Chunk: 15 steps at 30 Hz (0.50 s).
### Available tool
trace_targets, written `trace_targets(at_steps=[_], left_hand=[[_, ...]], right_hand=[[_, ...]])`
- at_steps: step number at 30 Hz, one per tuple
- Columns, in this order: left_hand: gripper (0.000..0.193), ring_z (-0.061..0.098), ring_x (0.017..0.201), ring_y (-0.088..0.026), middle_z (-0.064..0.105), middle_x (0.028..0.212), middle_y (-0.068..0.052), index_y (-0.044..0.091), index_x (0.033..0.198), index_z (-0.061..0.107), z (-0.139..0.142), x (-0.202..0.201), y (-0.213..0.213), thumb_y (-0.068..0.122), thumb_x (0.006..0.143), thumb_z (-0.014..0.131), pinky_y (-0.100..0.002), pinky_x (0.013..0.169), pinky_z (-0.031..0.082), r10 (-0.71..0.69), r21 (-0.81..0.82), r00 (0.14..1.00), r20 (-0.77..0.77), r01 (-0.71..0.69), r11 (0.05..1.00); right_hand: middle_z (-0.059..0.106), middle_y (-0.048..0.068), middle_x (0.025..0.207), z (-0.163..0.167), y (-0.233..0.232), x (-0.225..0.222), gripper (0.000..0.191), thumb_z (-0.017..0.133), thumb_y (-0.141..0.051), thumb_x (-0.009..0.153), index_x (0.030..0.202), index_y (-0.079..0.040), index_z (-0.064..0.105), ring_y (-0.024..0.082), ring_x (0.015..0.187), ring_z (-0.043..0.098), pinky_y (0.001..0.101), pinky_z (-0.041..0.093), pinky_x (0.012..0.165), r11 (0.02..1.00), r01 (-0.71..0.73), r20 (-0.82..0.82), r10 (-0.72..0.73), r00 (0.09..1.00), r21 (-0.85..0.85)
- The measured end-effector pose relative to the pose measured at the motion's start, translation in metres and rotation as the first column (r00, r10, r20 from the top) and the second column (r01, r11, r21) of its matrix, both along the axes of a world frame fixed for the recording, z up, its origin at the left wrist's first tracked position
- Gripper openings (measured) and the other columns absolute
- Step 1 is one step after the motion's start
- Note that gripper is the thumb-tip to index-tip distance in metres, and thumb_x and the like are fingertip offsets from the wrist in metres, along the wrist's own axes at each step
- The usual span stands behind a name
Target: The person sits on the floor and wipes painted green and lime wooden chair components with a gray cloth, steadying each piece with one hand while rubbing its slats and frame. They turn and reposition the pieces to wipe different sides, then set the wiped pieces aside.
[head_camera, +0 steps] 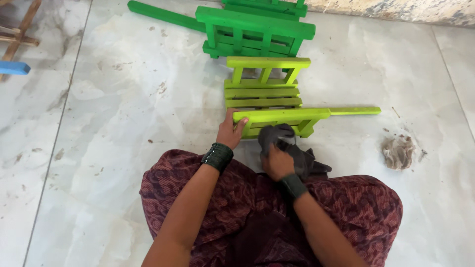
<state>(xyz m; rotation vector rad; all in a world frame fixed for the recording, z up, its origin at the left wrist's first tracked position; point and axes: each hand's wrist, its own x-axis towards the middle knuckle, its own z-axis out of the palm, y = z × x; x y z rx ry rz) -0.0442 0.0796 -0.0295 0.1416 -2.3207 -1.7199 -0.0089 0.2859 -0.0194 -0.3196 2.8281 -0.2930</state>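
Two hands work at the near end of a lime-green wooden rack (269, 96) that lies on the pale marble floor (123, 148), just in front of the person's lap. The left hand (230, 132) grips the near left corner of the rack, thumb on the top rail and fingers (241, 124) curled over its end, steadying it. The right hand (277, 162) is closed on a dark grey cloth (292, 148), bunched and pressed against the near rail. To do the wiping well, it seems best to keep the left hand firm so the light frame cannot slide on the smooth tile, and to run the cloth along the grain of each slat, folding it to a clean face as it picks up dirt. The rack is built of flat slats and short uprights, painted a bright yellowish green, with one long bar sticking out to the right. A darker green rack (255, 29) of similar build lies beyond it, touching or nearly touching its far end. A grey clump of fluff (398, 152) sits on the floor to the right, well apart.
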Motion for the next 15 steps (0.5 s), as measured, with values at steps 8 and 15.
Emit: trace_targets(at_steps=[8,15], left_hand=[[0.043,0.074,0.090,-0.043,0.073,0.095,-0.023,0.008,0.124,0.050,0.002,0.000,0.002,0.039,0.099,0.067,-0.046,0.075,0.058,0.005,0.030,0.999,-0.038,-0.004,1.000],[0.042,0.071,0.095,-0.047,0.073,0.098,-0.024,0.008,0.125,0.053,0.006,-0.003,-0.001,0.036,0.099,0.069,-0.048,0.075,0.057,0.039,-0.014,0.994,-0.105,-0.041,0.999]], right_hand=[[0.067,0.031,0.118,0.003,-0.041,-0.045,0.067,0.065,-0.033,0.086,0.142,-0.003,0.044,0.047,0.109,0.066,0.0533,0.053,0.096,0.990,0.138,0.162,-0.140,0.977,0.021],[0.053,0.032,0.145,-0.023,-0.058,-0.031,0.097,0.069,-0.027,0.077,0.158,0.001,0.023,0.046,0.129,0.051,0.0466,0.045,0.106,0.373,0.416,0.473,0.072,0.878,-0.829]])
